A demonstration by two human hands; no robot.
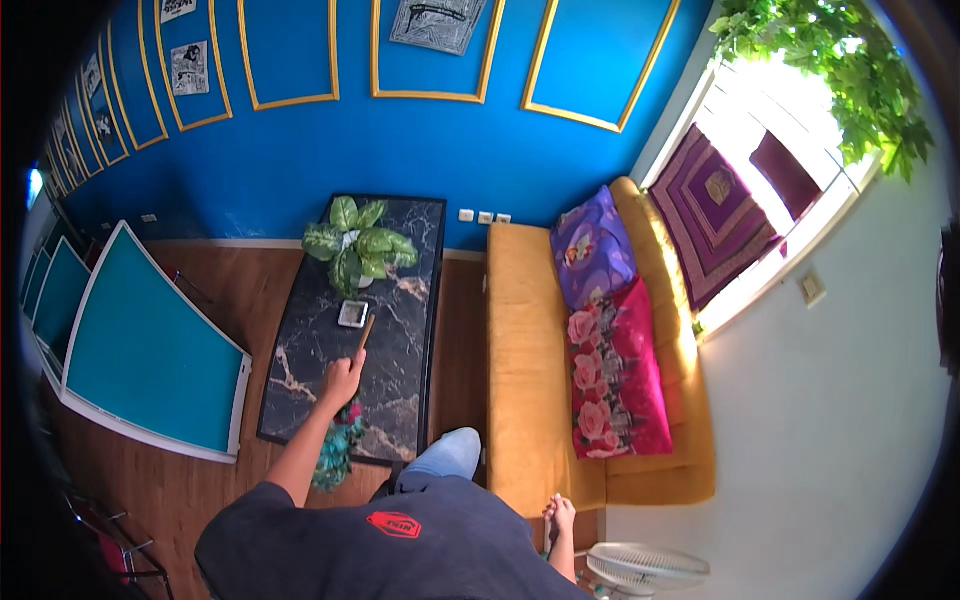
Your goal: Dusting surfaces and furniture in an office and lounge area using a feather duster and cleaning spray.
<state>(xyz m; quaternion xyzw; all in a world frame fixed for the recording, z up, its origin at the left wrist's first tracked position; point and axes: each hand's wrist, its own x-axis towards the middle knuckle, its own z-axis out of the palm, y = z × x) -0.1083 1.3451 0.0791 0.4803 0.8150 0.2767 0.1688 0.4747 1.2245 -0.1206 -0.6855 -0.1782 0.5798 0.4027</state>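
Note:
My left hand (343, 381) is closed around a thin brown stick (366, 332), which points up and away over a black marble-patterned table (401, 337). Just past the stick's tip is a square white ashtray (352, 314). Behind it a potted plant (360, 244) with broad variegated leaves stands on the table. Under my left forearm, at the table's near edge, are teal and red artificial flowers (337, 454), partly hidden. My right hand (559, 513) is by the near end of the yellow sofa, fingers curled; whether it holds anything is unclear.
The yellow sofa (525, 337) on the right bears a purple cushion (596, 247) and a pink floral cushion (622, 371). A fan (648, 564) stands at the lower right. Teal panels (154, 345) with white frames are on the left, near a metal-legged chair (124, 551).

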